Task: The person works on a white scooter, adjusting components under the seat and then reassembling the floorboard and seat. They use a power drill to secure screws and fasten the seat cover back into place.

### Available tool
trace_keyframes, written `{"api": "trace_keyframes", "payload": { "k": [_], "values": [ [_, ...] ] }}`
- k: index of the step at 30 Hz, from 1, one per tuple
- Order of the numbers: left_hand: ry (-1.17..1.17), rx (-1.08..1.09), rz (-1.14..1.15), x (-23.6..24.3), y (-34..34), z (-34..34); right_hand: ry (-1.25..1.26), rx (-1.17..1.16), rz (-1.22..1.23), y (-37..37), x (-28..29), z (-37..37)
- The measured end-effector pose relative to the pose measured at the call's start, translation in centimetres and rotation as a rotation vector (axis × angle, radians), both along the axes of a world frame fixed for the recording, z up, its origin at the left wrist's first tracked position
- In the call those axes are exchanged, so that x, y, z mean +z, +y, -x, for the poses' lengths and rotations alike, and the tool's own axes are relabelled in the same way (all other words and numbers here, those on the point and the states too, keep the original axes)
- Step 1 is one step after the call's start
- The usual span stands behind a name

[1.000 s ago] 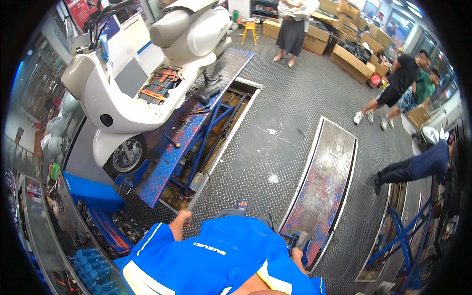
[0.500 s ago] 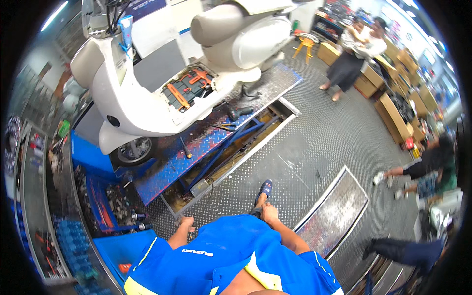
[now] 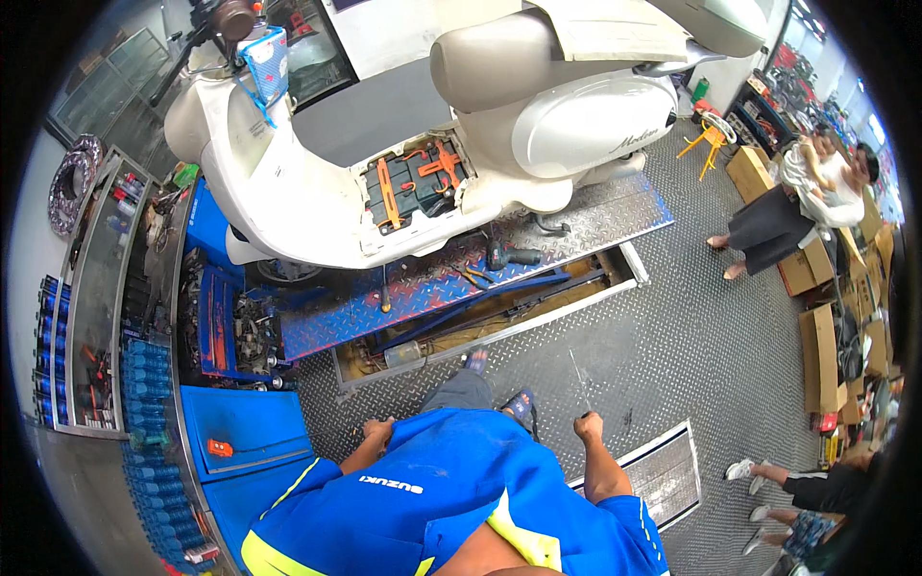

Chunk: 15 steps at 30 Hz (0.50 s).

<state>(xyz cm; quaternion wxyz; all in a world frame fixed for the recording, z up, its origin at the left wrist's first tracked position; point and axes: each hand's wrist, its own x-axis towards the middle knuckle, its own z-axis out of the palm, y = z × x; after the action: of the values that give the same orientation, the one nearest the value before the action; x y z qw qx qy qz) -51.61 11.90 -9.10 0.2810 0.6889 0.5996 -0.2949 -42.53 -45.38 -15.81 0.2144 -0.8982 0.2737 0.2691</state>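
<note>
Both hands hang beside my blue-shirted body, short of the white scooter (image 3: 557, 125) on a blue lift platform (image 3: 615, 206). My left hand (image 3: 377, 430) has curled fingers, as does my right hand (image 3: 588, 422); what either holds, if anything, is too small to tell. In the scooter's opened floorboard sit dark batteries (image 3: 413, 197) with orange straps. A black power tool (image 3: 514, 255), pliers (image 3: 474, 277) and a screwdriver (image 3: 385, 298) lie on the platform below it.
A framed pit (image 3: 403, 355) runs under the lift. Parts trays (image 3: 219, 326), a blue cabinet (image 3: 250, 422) and shelving (image 3: 86, 346) line the left. A person (image 3: 768, 230) holding a child stands near cardboard boxes (image 3: 818, 355); two other people (image 3: 797, 499) are lower right.
My view has swung toward the scooter, which now fills the upper middle; bystanders appear farther right. My feet have stepped toward the lift, and my right hand has shifted outward from my leg.
</note>
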Motion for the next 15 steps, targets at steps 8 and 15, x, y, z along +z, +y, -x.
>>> {"api": "trace_keyframes", "payload": {
  "k": [8, 15],
  "values": [
    [-0.133, -0.522, 0.134, 1.3, -3.2, -12.8, 0.183, -0.439, -0.415, -0.6, -5.4, -3.2],
    [-0.551, -1.160, 0.177, 8.4, -11.1, -40.3, -0.301, -0.889, -0.883, -1.6, 1.6, -19.9]
  ]
}}
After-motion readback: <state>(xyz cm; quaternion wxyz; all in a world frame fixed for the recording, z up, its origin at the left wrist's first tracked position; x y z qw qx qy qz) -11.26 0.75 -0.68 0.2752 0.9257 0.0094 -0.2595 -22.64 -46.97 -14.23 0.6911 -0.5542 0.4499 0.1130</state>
